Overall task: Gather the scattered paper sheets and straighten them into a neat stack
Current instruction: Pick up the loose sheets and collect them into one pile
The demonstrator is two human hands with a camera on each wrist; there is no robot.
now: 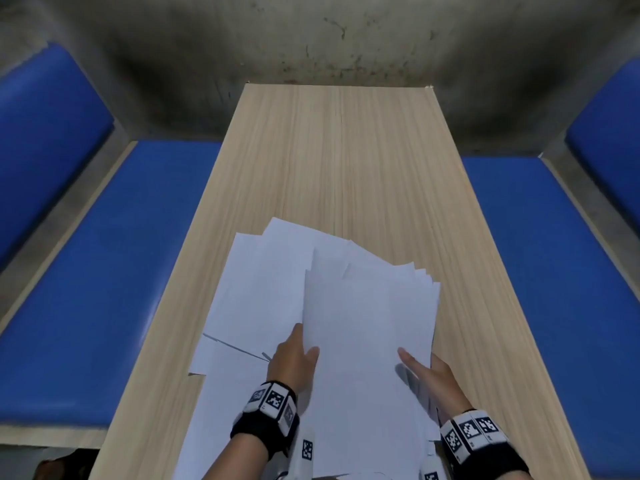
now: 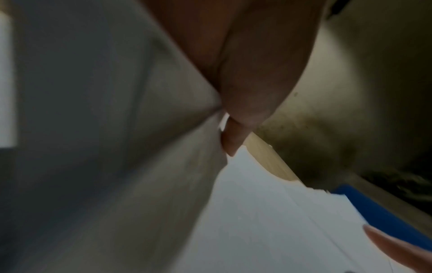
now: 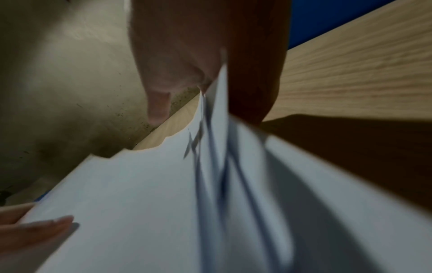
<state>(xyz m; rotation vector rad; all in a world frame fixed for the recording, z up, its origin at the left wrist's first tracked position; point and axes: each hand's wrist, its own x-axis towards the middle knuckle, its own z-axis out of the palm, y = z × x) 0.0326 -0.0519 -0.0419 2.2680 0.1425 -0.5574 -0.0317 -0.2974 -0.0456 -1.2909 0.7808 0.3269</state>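
Observation:
Both hands hold a fanned bundle of white paper sheets [image 1: 367, 323] over the near end of the wooden table [image 1: 346, 161]. My left hand [image 1: 304, 344] grips the bundle's left edge, thumb on top, fingers hidden beneath. On the right edge my right hand [image 1: 415, 365] pinches it the same way. The sheets' far corners are uneven. More loose sheets [image 1: 256, 289] lie overlapped on the table to the left, one reaching past the table's left edge. The right wrist view shows several sheet edges [image 3: 210, 166] splayed apart below the thumb [image 3: 158, 103]. The left wrist view shows the bundle's shaded underside [image 2: 105, 147].
Blue padded benches run along the table's left [image 1: 104, 271] and right [image 1: 540, 271] sides. A stained concrete wall [image 1: 311, 39] closes off the far end. Bare wood shows on the far half of the table and to the right of the bundle.

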